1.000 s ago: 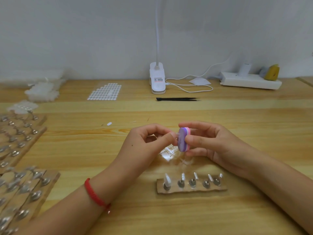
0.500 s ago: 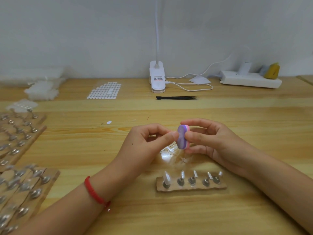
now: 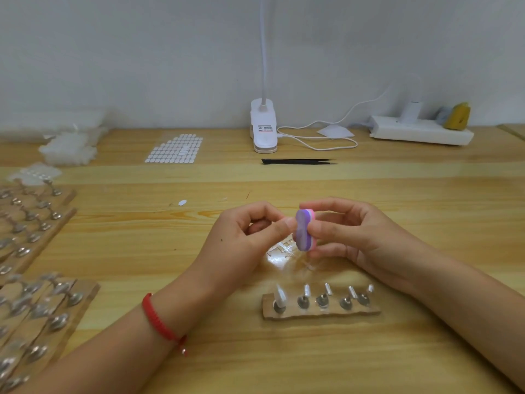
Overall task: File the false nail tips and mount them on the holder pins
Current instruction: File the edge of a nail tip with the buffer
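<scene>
One tip (image 3: 280, 297) is mounted so far, on the holder (image 3: 321, 311) between the wrists. The right hand (image 3: 349, 234) grips the file (image 3: 304, 230) upright so the left hand (image 3: 244, 237) can pinch the next tip against it, I reckon. That one's hidden.

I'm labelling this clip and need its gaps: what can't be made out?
Head view only.
Whatever the left hand pinches: hidden by its thumb and the file block in the right hand.
Lamp: head cut off by top edge.
Pin boards at left: blurred, cut by left edge.
Clear tips under the hands: glare, uncountable.
</scene>
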`<state>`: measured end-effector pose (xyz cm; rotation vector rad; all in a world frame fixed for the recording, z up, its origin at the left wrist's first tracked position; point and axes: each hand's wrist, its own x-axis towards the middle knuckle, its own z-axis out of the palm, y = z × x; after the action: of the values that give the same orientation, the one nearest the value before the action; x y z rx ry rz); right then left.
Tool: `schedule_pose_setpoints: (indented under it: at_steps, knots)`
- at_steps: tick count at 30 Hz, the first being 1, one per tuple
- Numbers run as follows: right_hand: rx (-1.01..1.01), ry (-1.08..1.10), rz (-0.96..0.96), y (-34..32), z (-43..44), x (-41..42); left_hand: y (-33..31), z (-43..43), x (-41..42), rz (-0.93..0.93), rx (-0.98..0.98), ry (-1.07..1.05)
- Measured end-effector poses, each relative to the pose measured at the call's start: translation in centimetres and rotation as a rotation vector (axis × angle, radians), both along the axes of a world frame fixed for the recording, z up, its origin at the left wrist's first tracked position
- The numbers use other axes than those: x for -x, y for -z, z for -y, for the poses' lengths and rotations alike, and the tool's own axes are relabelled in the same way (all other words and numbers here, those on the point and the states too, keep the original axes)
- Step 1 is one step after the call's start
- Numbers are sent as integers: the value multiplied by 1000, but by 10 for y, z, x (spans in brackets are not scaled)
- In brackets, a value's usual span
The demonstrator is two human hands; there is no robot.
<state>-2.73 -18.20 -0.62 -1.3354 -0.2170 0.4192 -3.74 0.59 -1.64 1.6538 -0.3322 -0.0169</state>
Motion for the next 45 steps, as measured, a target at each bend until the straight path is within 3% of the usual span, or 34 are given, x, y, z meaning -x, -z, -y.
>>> schedule_pose_setpoints:
  at_steps: [11, 38, 42, 45]
  knots:
    - [-10, 55, 24, 1, -1, 0, 4, 0, -1, 35, -71, 23]
    - [23, 15, 39, 0, -4, 1, 2, 0, -2, -27, 13, -34]
    - [-50, 100, 8, 1, -1, -1, 3, 2, -1, -29, -12, 0]
    - [9, 31, 19, 0, -3, 1, 2, 0, -3, -28, 31, -56]
